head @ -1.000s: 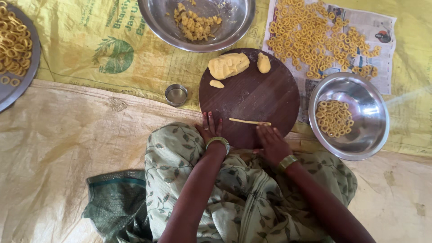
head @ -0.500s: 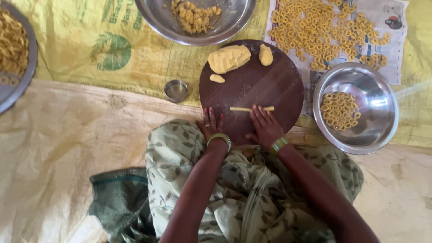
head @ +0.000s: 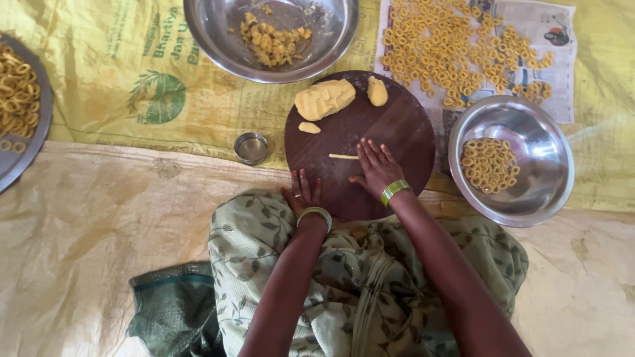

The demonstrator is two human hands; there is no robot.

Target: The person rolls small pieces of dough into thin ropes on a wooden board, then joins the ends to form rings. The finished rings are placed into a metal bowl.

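Note:
A round dark wooden board [head: 403,125] lies in front of me. My right hand [head: 377,167] lies flat on it, fingers spread over a thin rolled strip of yellow dough [head: 342,157]. My left hand [head: 303,190] rests on the board's near edge and holds nothing. At the board's far side sit a large dough lump [head: 324,99], a smaller lump [head: 377,91] and a tiny piece [head: 308,127].
A steel bowl [head: 529,192] at the right holds dough rings. Newspaper [head: 529,20] beyond it is covered with several rings. Another steel bowl [head: 211,39] with dough bits stands at the top. A small steel cup [head: 252,148] and a plate [head: 26,158] of rings are at the left.
My right hand has slid forward over the dough strip toward the board's middle. The left hand has stayed at the near edge.

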